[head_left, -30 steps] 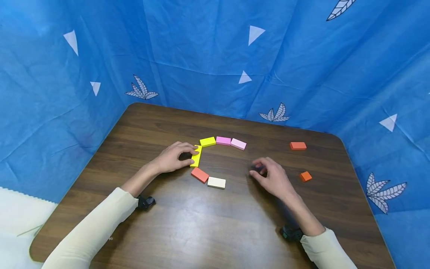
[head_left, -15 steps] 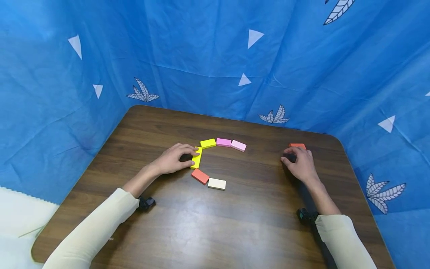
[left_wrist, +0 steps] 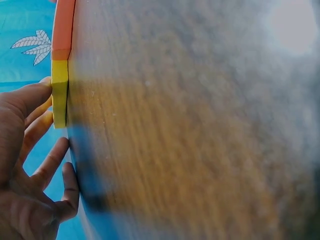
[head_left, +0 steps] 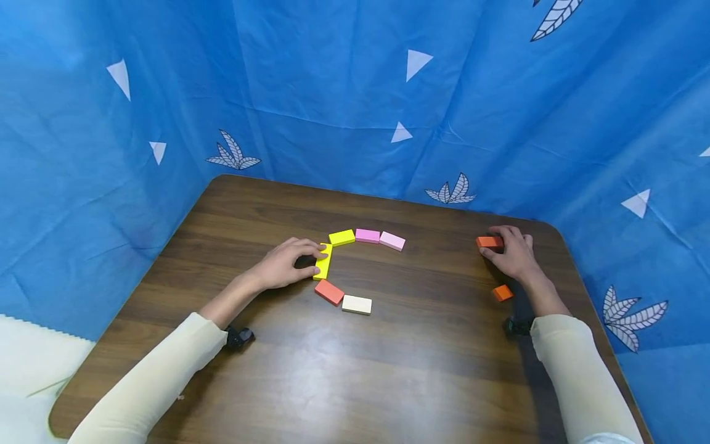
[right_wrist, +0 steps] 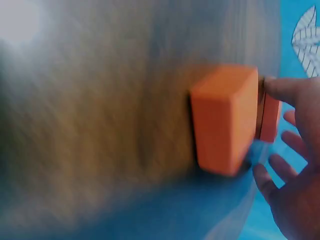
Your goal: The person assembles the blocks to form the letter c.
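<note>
My left hand (head_left: 285,264) holds a yellow block (head_left: 324,261), with the thumb at its near end and fingertips at its far end. In the left wrist view, the thumb and fingers touch this yellow block (left_wrist: 59,95) beside an orange-red block (left_wrist: 63,30). At the far right of the table, my right hand (head_left: 513,251) grips an orange-red block (head_left: 488,242) between thumb and fingers. The right wrist view shows the thumb on that block (right_wrist: 270,119), partly hidden behind a nearer orange block (right_wrist: 220,120).
A curve of blocks includes a second yellow block (head_left: 341,237), a pink block (head_left: 367,235), a pale pink block (head_left: 392,240), a red block (head_left: 330,292) and a cream block (head_left: 357,304). An orange block (head_left: 502,293) stands nearer. Blue curtain (head_left: 344,92) borders the wooden table (head_left: 266,382).
My right hand has moved right and away from me to the far orange-red block and taken hold of it. The left hand stays at the yellow block.
</note>
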Motion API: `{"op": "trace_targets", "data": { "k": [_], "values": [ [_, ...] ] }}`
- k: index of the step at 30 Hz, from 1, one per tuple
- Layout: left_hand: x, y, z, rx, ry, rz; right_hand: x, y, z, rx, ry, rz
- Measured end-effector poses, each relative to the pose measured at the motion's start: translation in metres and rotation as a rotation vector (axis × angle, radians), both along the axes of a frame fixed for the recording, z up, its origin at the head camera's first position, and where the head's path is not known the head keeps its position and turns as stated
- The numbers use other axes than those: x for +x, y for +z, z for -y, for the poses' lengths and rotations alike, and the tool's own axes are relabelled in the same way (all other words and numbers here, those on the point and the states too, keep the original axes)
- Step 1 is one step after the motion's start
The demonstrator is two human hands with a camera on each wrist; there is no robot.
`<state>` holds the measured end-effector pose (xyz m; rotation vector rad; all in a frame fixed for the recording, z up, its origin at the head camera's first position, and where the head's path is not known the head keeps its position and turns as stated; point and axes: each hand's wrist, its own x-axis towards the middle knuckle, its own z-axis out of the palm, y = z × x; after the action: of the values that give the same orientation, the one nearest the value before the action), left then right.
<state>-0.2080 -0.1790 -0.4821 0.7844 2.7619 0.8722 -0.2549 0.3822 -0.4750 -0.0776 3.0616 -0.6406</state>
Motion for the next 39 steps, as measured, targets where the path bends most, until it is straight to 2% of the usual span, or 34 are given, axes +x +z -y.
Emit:
{"op": "trace_targets", "data": {
  "k": [5,9,19,25,39],
  "values": [
    [0.000,0.002,-0.001,0.000,-0.002,0.009,-0.005,0.006,-0.010,0.029,-0.018,0.104],
    [0.000,0.002,0.000,-0.006,-0.003,0.010,-0.005,0.006,-0.012,-0.006,-0.015,0.130],
    [0.000,0.002,0.000,0.000,0.004,0.003,0.000,0.000,-0.009,-0.002,-0.024,0.084],
    [0.000,0.002,-0.001,0.003,0.008,0.015,0.008,0.002,-0.005,-0.013,-0.009,0.073],
    [0.000,0.000,-0.001,-0.008,0.011,0.009,0.033,0.001,0.015,-0.054,0.135,0.018]
  ]
}}
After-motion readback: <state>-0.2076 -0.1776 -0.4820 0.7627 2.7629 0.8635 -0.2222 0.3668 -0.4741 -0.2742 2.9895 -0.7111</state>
